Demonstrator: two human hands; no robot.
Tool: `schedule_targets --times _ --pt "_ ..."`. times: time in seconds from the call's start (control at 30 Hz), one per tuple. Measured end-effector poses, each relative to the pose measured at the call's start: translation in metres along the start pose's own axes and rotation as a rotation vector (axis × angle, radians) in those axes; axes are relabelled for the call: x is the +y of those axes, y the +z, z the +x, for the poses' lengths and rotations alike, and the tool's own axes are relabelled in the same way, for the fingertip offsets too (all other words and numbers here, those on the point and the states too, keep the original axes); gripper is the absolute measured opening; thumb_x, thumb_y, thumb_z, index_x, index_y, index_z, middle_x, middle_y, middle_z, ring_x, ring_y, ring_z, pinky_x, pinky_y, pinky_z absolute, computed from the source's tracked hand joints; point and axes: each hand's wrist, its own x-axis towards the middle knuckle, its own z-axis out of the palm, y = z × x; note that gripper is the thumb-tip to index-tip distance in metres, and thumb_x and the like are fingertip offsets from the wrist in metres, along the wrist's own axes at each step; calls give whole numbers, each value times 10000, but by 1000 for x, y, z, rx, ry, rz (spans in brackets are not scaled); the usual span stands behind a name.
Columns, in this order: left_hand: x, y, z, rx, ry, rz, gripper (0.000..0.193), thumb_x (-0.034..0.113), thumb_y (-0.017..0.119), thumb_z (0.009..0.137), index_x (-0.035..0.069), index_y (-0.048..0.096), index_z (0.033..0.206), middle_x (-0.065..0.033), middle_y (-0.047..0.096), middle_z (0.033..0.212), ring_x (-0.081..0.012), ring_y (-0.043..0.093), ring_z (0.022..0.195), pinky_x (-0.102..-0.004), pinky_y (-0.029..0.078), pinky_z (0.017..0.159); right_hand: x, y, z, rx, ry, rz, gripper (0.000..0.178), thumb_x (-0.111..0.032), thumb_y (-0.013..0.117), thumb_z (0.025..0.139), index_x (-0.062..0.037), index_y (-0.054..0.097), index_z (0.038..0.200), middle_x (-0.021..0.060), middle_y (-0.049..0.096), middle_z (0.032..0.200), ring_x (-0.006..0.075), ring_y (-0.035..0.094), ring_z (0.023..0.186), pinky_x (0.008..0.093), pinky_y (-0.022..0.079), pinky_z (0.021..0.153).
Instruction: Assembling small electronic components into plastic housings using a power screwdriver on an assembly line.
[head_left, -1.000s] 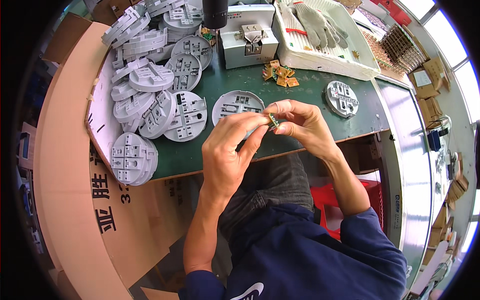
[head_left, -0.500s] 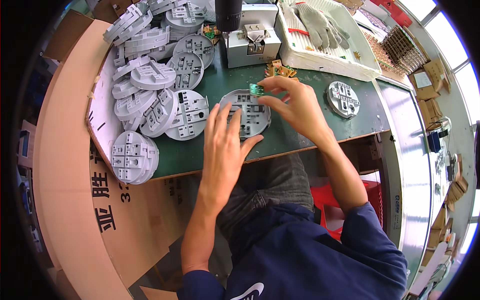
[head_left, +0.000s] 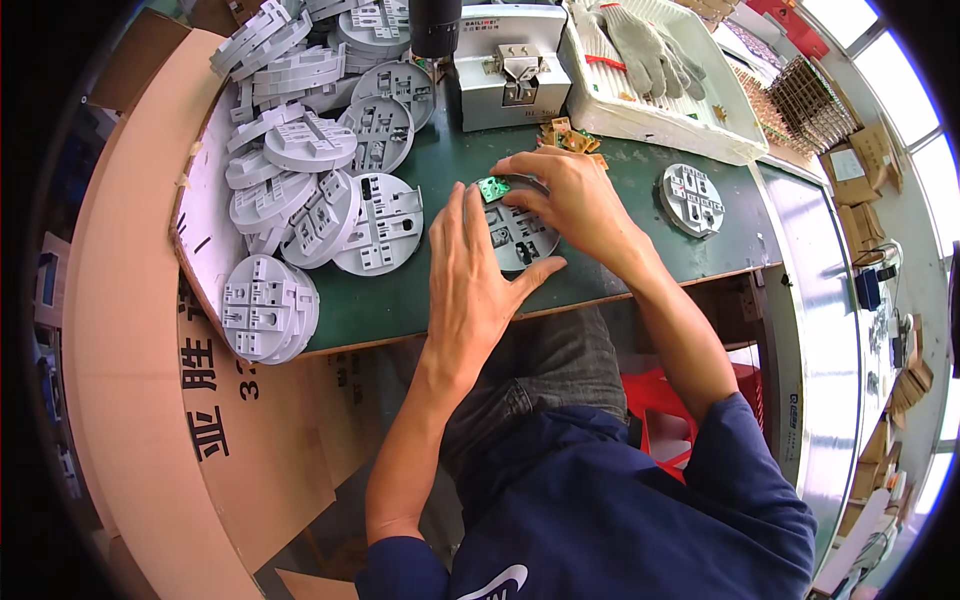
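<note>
My right hand [head_left: 570, 195] has the small green board [head_left: 493, 189] at the tips of thumb and forefinger, approx. at the far-left edge of the grey disc [head_left: 528, 238]; whether the board already touches the plastic below it, I can't tell from this angle. The R pinch is narrow, only as wide as the board, and the other R fingers are bent loosely behind, w/o holding anything that I can see. My left hand [head_left: 465, 285] is spread wide: the fingers lie long beside and partly over the left side of the disc, the thumb is stretched out to its near edge, so there is a big gap btw. them with the disc in it. It grips no loose part; it seems to steady the disc, but how firmly it presses, I can't tell. The disc lies flat on the green bench [head_left: 450, 160], slots facing up. For doing this step well, IMO: turn the board the correct way first, line up its edges w/ the slots, then lower it level, not tilted, and press gently near the edges, not on the soldered parts. L hand should hold the disc from the rim, so it doesn't slide, and L fingertips should be out of the board's way. Max. care w/ force, b/c thin plastic clips can probably break if the board goes in crooked.
</note>
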Motion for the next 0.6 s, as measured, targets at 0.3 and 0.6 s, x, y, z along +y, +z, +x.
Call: schedule_targets --times 0.3,0.6 --pt "-3 -4 3 -63 -7 -25 936 449 874 770 -137 484 1388 -308 465 1457 -453 485 1296 -505 449 1081 2 -7 -1 -52 100 164 353 -184 796 873 -45 737 1192 168 756 1065 291 739 896 395 582 802" --pt "-2 -6 3 -92 -17 -25 925 445 866 781 -138 487 1391 -299 455 1473 -442 480 1314 -506 447 1090 5 -1 2 -5 46 118 287 -188 761 872 -34 757 1115 180 761 931 363 734 874 431 578 794"
